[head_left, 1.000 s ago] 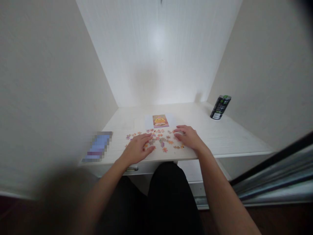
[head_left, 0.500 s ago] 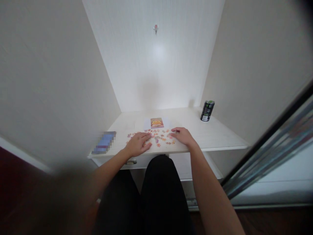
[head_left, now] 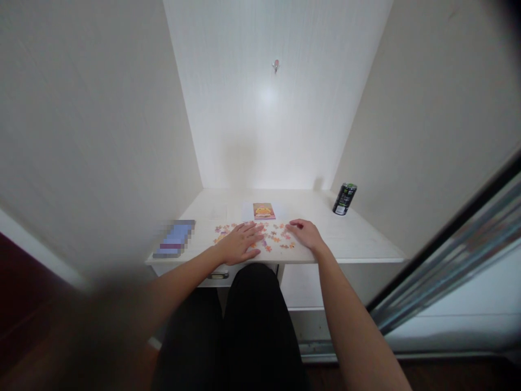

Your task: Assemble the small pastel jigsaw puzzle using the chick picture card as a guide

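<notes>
Many small jigsaw puzzle pieces point(head_left: 274, 239) in orange, pink and purple lie scattered near the front of a white desk point(head_left: 358, 247). Over their left part my left hand point(head_left: 242, 243) lies palm down, fingers spread, covering some of them. At the right edge of the pieces rests my right hand point(head_left: 306, 233), its fingers loosely bent and apart, with the tips by a few pieces. I make out nothing held in it. Behind the pieces sits a small picture card point(head_left: 264, 211) with a yellow figure, on a pale sheet.
A dark drink can point(head_left: 345, 199) stands at the back right. A blurred, phone-like blue item point(head_left: 176, 239) lies at the left front edge. White panels enclose the desk on three sides, and a hook point(head_left: 275, 66) is on the back panel. Below is a drawer handle point(head_left: 218, 275).
The camera view has tilted and shifted a little. My left hand has moved slightly right over the pieces and its fingers are more spread. My right hand stays near the right-hand pieces.
</notes>
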Tool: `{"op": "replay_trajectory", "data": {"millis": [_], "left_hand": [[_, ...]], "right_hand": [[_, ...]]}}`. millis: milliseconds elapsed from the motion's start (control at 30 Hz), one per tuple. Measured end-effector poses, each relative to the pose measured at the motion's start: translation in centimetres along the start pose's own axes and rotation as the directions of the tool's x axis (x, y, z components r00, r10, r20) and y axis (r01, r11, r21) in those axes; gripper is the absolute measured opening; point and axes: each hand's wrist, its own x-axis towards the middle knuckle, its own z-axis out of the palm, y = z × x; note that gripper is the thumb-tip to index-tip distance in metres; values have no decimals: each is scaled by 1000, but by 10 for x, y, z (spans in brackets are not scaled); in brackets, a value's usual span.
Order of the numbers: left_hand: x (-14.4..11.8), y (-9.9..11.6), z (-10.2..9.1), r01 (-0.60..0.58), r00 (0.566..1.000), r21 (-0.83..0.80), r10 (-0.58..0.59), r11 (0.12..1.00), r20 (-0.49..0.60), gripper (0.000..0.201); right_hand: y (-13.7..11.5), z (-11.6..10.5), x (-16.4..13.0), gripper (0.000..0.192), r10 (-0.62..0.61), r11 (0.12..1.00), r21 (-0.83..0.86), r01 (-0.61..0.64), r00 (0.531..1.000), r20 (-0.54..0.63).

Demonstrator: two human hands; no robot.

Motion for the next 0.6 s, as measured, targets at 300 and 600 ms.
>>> {"op": "replay_trajectory", "data": {"millis": [300, 600], "left_hand": [[-3, -2, 2, -6, 998, -70, 1, 998, -63, 39], [-3, -2, 0, 7, 1000, -101, -9, 995, -17, 35]], "right_hand": [[4, 3, 3, 36, 9, 999, 32, -8, 1000, -30], [4, -12, -12, 32, -149, 961, 253, 113, 980, 130]]}}
